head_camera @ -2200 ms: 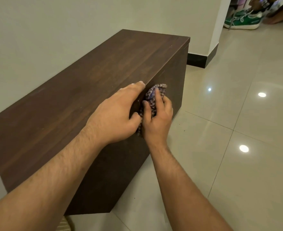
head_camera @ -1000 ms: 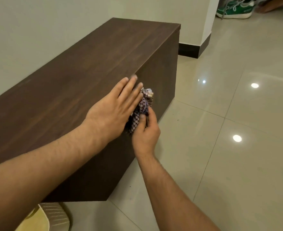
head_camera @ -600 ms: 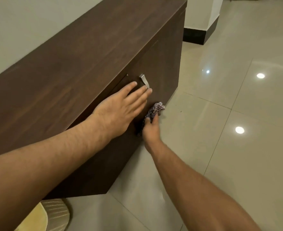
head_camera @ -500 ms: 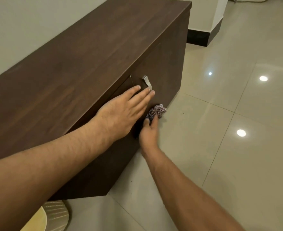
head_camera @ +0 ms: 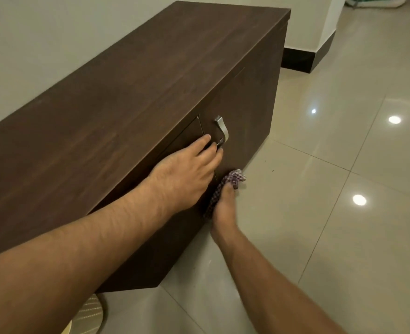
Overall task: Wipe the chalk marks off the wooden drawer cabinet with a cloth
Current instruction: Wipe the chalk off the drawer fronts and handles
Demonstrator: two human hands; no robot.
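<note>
The left hand (head_camera: 184,174) lay flat, fingers straight, on the dark wood-grain drawer cabinet (head_camera: 126,92) beside its curved brushed-metal handle (head_camera: 222,127). Lower down, the right hand (head_camera: 223,208) gripped a bunched checked cloth (head_camera: 234,177) against the cabinet's smooth front.

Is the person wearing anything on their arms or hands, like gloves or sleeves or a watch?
No. The left arm and the right arm are bare, no sleeves in view, with hair on the forearms. The left hand and the right hand have no gloves. No watch or band on either wrist, no ring on the fingers that show.
</note>
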